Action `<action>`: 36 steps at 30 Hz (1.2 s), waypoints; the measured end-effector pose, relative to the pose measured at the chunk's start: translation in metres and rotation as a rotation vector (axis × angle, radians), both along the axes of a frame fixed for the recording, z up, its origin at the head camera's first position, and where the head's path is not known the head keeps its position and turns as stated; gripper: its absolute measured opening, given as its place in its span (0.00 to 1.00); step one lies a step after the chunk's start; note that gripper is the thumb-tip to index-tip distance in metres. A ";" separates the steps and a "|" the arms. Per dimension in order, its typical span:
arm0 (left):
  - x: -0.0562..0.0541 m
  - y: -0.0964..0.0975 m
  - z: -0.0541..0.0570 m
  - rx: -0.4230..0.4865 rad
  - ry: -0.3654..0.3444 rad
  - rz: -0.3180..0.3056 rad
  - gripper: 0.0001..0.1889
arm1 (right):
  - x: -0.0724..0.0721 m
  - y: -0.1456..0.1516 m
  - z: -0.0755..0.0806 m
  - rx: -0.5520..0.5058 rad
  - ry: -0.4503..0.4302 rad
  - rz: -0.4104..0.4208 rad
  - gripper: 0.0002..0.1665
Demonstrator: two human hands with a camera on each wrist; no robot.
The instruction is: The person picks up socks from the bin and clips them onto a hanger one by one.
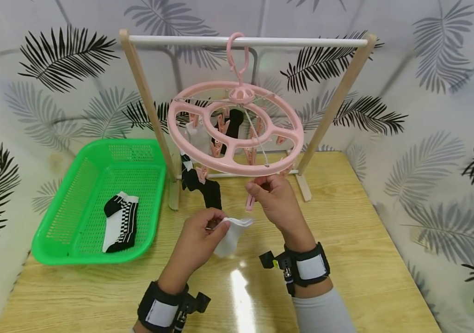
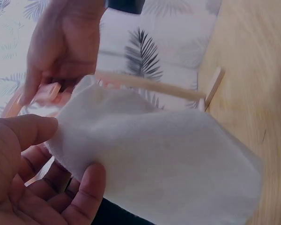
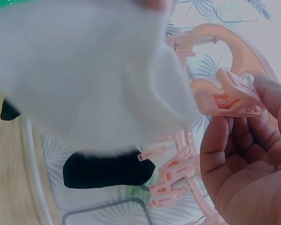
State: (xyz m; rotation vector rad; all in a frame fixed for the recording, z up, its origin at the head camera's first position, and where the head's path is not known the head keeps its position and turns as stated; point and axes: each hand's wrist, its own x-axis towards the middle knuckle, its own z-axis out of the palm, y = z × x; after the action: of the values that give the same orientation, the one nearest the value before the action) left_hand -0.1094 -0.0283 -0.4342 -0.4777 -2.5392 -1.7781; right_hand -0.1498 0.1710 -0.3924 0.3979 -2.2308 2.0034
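Observation:
My left hand [image 1: 199, 238] pinches a white sock [image 1: 229, 237] by its top edge between thumb and fingers; the sock hangs below the round drying hanger [image 1: 237, 163]. In the left wrist view the white sock [image 2: 173, 154] spreads wide across the frame. Under the hanger's front rim, my right hand [image 1: 279, 199] grips a pink clothespin [image 1: 251, 202]. The right wrist view shows this clothespin [image 3: 229, 96] between thumb and fingers, close beside the sock [image 3: 93, 79]. Black socks [image 1: 211, 192] and a pale sock [image 1: 199, 137] hang from other clips on the hanger.
The pink hanger hooks over the white bar [image 1: 187, 40] of a wooden stand [image 1: 145, 88]. Left of it, a green basket [image 1: 79, 231] holds black-and-white patterned socks [image 1: 121, 222]. The wooden table [image 1: 336, 277] extends in front and to the right.

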 end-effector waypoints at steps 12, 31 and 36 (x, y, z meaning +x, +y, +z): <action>-0.009 0.020 0.005 0.030 0.068 -0.005 0.05 | 0.002 -0.001 0.002 0.052 0.023 -0.026 0.09; -0.018 0.020 0.022 0.096 0.108 -0.005 0.06 | 0.003 0.001 0.001 0.079 0.020 0.017 0.06; -0.019 0.020 0.022 0.085 0.103 -0.003 0.06 | 0.004 0.002 0.001 0.100 -0.006 0.035 0.07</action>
State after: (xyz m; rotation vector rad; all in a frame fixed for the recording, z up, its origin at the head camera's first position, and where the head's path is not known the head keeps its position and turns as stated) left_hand -0.1280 -0.0087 -0.4122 -0.5553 -2.3854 -1.8036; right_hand -0.1463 0.1731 -0.3915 0.4450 -2.3502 1.9179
